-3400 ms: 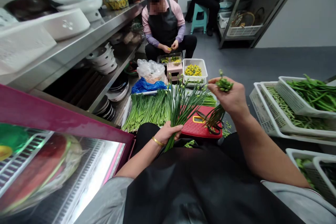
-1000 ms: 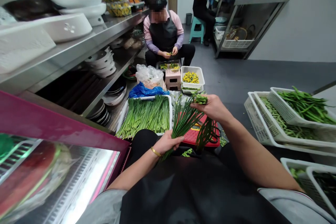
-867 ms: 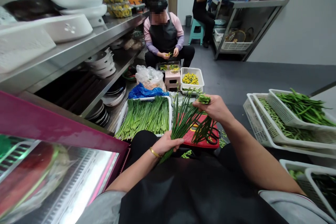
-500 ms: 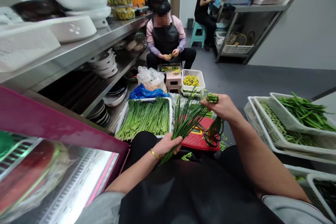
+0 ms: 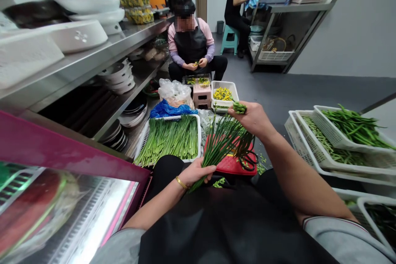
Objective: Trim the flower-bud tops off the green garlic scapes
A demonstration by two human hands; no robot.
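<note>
My left hand (image 5: 198, 172) is closed round the lower stems of a loose bunch of green stalks (image 5: 219, 144), which fan up and to the right. My right hand (image 5: 250, 119), higher and to the right, pinches a small cluster of green buds (image 5: 239, 107) above the bunch. Beneath both hands lies a red board (image 5: 229, 165), with black-handled scissors (image 5: 248, 161) on its right part, half hidden by drooping stalks. Beyond my left hand, a white basket (image 5: 199, 136) holds many laid-out green stalks (image 5: 170, 138).
A person (image 5: 190, 43) sits ahead, handling yellow flowers behind a pink stool (image 5: 202, 95) and a white basket (image 5: 235, 90). Blue plastic (image 5: 170, 109) lies behind the stalk basket. Steel shelving (image 5: 123, 43) runs along the left. Stacked white baskets (image 5: 328, 161) with green beans stand right.
The whole view has shifted slightly. My right hand still holds the bud cluster, now a little lower and further left. The seated person's hands have moved slightly.
</note>
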